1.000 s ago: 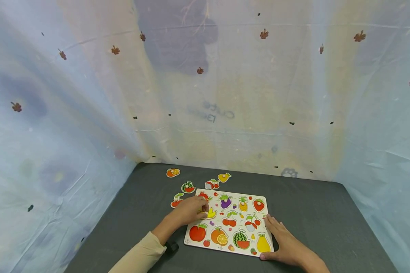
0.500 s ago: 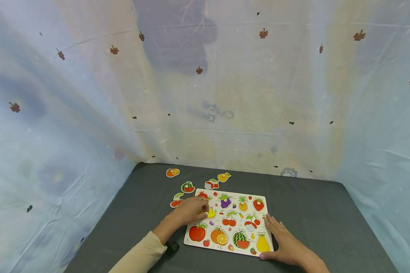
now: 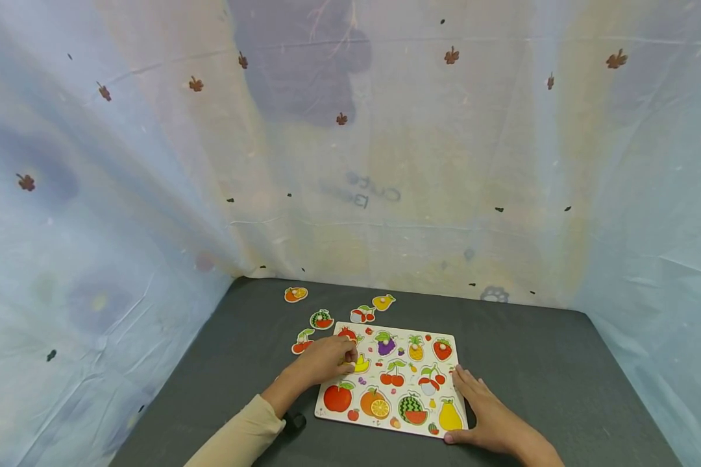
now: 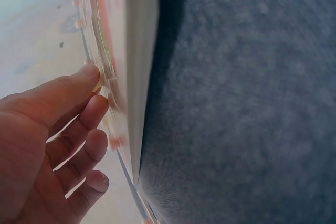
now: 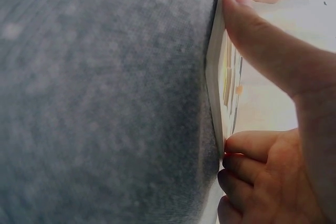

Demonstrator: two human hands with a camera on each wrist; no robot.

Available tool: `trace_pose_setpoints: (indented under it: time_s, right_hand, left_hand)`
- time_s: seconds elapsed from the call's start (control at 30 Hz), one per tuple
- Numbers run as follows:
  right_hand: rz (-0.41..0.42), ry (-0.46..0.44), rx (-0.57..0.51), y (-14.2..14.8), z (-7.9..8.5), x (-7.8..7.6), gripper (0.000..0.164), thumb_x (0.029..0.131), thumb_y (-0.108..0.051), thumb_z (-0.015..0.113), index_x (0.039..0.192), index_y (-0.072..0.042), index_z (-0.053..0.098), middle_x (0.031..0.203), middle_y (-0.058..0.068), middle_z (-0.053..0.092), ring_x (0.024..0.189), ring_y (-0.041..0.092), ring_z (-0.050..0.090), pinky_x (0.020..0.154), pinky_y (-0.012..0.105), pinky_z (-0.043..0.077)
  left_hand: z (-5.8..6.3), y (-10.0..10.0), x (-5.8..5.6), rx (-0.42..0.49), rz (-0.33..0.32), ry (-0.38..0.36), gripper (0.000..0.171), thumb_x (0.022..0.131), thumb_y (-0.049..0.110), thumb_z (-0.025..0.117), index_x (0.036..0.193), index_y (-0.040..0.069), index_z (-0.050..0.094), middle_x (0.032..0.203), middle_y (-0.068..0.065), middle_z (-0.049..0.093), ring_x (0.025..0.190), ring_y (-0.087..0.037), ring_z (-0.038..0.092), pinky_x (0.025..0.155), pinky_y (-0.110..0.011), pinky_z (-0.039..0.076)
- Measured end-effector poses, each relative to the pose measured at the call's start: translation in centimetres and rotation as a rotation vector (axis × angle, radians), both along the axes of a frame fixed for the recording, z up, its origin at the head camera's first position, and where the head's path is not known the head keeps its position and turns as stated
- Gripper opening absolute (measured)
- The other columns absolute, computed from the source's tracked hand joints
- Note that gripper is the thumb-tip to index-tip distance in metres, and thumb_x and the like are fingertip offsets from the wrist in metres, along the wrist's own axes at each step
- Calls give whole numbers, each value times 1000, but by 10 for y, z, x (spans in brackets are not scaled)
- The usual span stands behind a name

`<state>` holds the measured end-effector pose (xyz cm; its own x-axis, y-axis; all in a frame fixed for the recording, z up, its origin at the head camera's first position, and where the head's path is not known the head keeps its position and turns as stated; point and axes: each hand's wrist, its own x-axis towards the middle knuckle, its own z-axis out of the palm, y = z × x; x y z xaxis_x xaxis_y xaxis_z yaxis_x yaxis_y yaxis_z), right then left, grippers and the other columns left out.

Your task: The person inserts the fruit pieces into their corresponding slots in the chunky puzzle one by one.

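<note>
A white fruit puzzle board (image 3: 369, 423) lies on the dark tabletop. My left hand (image 3: 322, 360) is over its left side, thumb and index finger pinching the small knob of the banana piece (image 3: 361, 365); the hand covers part of that piece. In the left wrist view the left hand (image 4: 58, 129) has its other fingers curled loosely near the board's face. My right hand (image 3: 491, 415) rests along the board's right edge, fingers extended on the rim and thumb at the near corner. The right wrist view shows the right thumb (image 5: 262, 38) on the edge.
Loose pieces lie beyond and left of the board: cherries (image 3: 302, 342), watermelon (image 3: 322, 320), orange (image 3: 295, 295), a red-and-white fruit (image 3: 362, 315) and a pear (image 3: 383, 303). Grape (image 3: 385, 344), pineapple (image 3: 415, 349) and strawberry (image 3: 442, 350) sit along its far row. A patterned curtain (image 3: 409, 162) hangs behind.
</note>
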<state>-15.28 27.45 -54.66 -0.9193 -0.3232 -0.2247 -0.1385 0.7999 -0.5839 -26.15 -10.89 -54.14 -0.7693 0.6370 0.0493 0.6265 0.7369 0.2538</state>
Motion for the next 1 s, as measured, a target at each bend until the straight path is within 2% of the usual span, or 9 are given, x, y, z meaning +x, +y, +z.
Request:
trace_pose_setpoints:
  time_s: [0.5, 0.8, 1.0]
  right_hand:
    - [12, 13, -8, 1, -1, -2, 131, 71, -58, 96, 168, 0, 29, 175, 24, 21, 159, 54, 18, 125, 70, 12]
    - [25, 13, -8, 1, -2, -1, 131, 72, -58, 96, 168, 1, 28, 175, 25, 21, 159, 54, 19, 125, 69, 11]
    - [25, 11, -15, 2, -1, 0, 130, 73, -57, 96, 167, 3, 29, 175, 27, 20, 159, 54, 18, 125, 69, 10]
  left_hand:
    - [1, -12, -4, 43, -12, -59, 9, 100, 31, 79, 105, 25, 75, 100, 13, 67, 90, -5, 57, 84, -29, 53]
    - [2, -28, -9, 71, 92, -45, 11, 102, 32, 78, 110, 26, 75, 99, 14, 67, 85, -4, 59, 79, -29, 54]
    - [4, -38, -9, 75, 144, -38, 13, 101, 32, 79, 111, 25, 74, 103, 10, 68, 94, -10, 63, 85, -37, 56]
